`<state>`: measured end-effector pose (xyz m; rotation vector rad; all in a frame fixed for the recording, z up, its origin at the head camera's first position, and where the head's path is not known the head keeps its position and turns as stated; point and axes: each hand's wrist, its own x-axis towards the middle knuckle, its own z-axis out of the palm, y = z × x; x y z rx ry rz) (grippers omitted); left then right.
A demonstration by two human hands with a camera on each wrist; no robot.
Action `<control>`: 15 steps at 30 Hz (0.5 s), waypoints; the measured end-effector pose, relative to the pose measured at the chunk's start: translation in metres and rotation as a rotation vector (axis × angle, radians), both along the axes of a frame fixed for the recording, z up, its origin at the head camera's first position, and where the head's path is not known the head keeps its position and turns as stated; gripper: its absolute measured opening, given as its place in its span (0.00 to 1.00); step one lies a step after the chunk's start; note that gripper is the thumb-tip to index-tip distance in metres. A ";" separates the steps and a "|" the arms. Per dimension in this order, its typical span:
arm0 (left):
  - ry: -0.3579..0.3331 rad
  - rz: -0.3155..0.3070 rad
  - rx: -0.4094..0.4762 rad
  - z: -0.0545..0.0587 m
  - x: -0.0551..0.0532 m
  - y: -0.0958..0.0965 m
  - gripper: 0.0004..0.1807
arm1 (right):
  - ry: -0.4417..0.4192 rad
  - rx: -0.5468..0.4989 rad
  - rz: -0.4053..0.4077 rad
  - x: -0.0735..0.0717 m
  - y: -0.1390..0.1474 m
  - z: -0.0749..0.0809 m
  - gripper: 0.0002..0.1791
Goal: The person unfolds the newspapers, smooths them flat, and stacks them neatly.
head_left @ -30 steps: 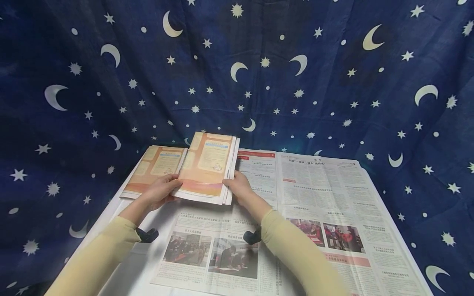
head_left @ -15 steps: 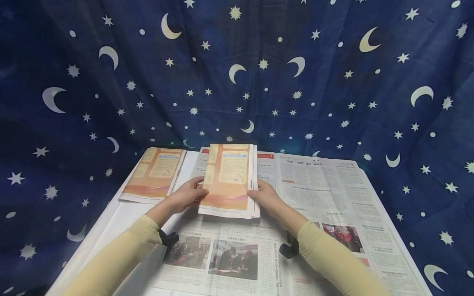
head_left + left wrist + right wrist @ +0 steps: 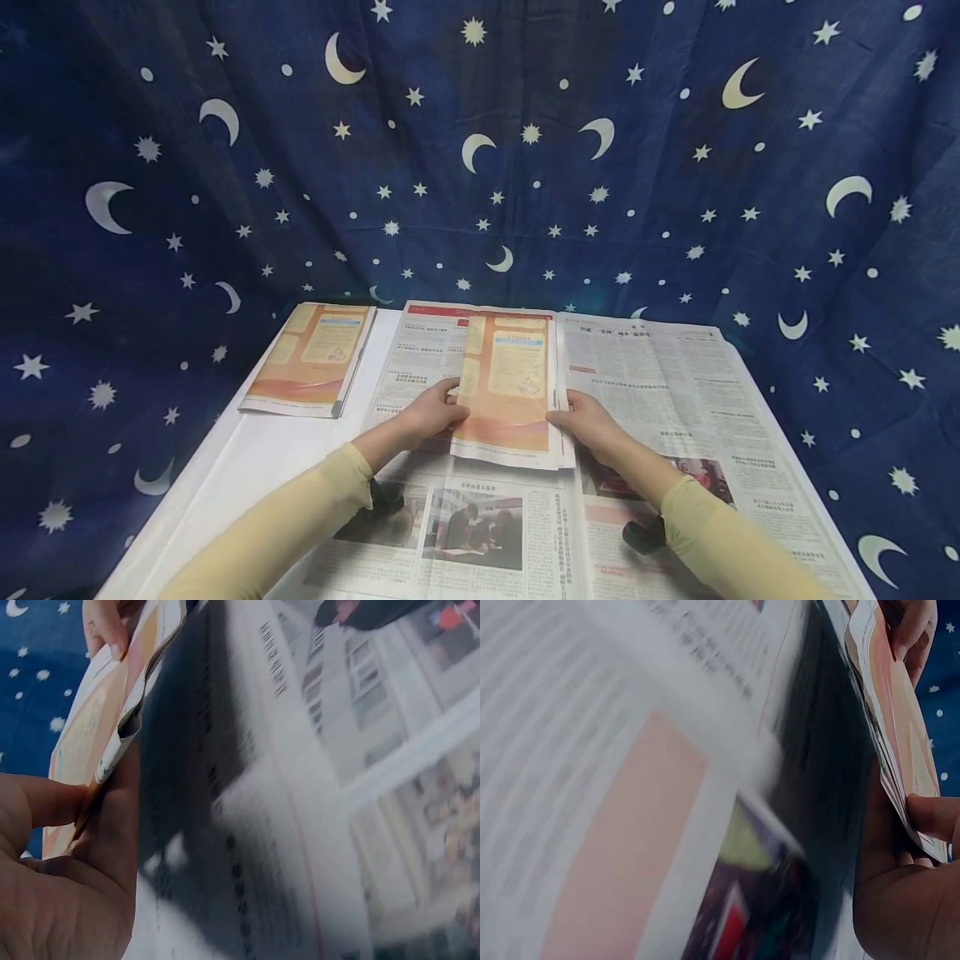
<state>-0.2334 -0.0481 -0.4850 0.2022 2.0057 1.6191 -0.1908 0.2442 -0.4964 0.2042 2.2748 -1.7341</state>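
Note:
A folded newspaper (image 3: 510,392) with an orange printed face is held between both hands, above a spread-out newspaper (image 3: 637,367). My left hand (image 3: 431,414) pinches its left edge, thumb on the printed face and fingers beneath. On the opposite edge, my right hand (image 3: 595,423) grips it the same way. In the left wrist view the left hand (image 3: 67,862) shows its thumb over the folded layers. The right wrist view has the right hand (image 3: 915,877) clasping the other side, with loose page edges fanned slightly apart.
A second folded orange newspaper (image 3: 311,358) lies at the table's back left. The white tabletop (image 3: 300,450) shows left of the spread sheets, which bear several photos (image 3: 476,525). A dark blue curtain (image 3: 480,150) with moons and stars hangs behind the table.
Both hands have carried the folded newspaper rightward and down, from beside the second folded one to over the middle of the spread newspaper. The second folded newspaper stays at the left.

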 end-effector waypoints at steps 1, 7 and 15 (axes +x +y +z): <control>-0.004 -0.011 0.008 -0.002 0.001 0.003 0.41 | -0.007 0.003 -0.006 0.002 0.004 -0.001 0.28; -0.007 -0.048 0.027 -0.010 0.003 0.021 0.44 | -0.018 0.036 -0.005 0.009 0.021 -0.002 0.27; 0.002 -0.047 0.026 -0.013 0.005 0.034 0.44 | -0.024 0.040 -0.010 0.011 0.035 -0.004 0.28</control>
